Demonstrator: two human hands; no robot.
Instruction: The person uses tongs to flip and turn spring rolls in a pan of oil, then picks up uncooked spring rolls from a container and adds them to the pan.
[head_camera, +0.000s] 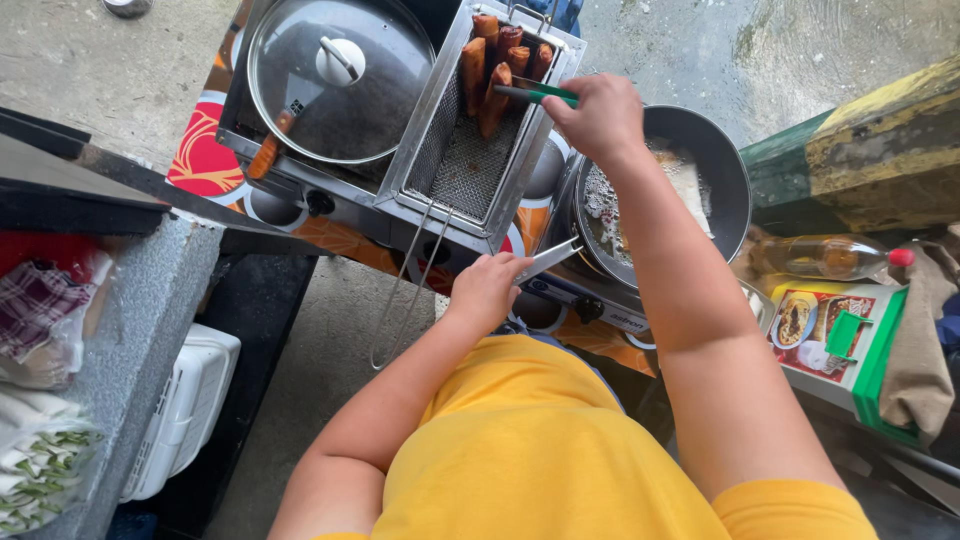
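Right hand (603, 115) closed around green-handled tongs (535, 94), tips at a fried roll (495, 100) in the far end of the wire basket (470, 165). Several more browned rolls (510, 45) lie packed together at that same end, rest of the basket mesh bare. Basket sits tilted across the stove (330, 205), between the lidded pan and the frying pan, its long wire handle (405, 290) sticking out past the stove edge toward the person. Left hand (487, 288) closed on the metal handle (548, 258) of the dark frying pan (720, 165), which sits on the right burner with bubbling oil and pale bits inside, under the right forearm. Glass lid (340, 80) with white knob covers the pan on the left burner; an orange-brown handle shows through the glass. Stove stands on a red-orange patterned cover (205, 160). Right of the frying pan: plastic bottle (825, 257) with red cap lying on its side, printed box (835, 335) with green edge, brown cloth (915, 350). Left: grey counter (150, 310) with bags of green vegetables (40, 465) and a checked cloth (35, 300), white plastic container (185, 410) below. Person wears a yellow shirt (530, 450). Concrete floor all around.
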